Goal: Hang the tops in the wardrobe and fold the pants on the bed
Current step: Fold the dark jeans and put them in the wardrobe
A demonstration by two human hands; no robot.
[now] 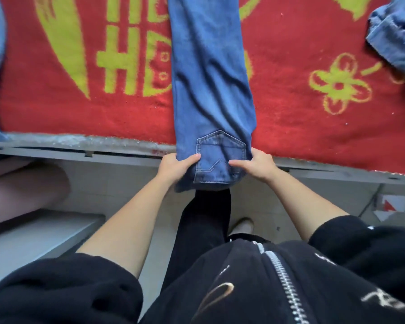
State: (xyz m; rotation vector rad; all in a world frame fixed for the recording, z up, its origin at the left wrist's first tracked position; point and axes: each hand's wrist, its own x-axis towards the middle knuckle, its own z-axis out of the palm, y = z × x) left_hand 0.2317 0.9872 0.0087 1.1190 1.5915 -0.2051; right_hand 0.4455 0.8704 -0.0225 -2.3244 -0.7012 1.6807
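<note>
Blue denim pants [211, 90] lie folded lengthwise in a long strip across the red blanket [290, 101] on the bed, their waist end with the back pocket [220, 157] hanging over the near edge. The left hand [177, 167] pinches one side of that end and the right hand [257, 166] the other, each closed on the cloth with the thumb lying on top beside the pocket. More denim garments [395, 36] sit at the blanket's far corners, and a grey bed frame [117, 156] runs below the edge.
</note>
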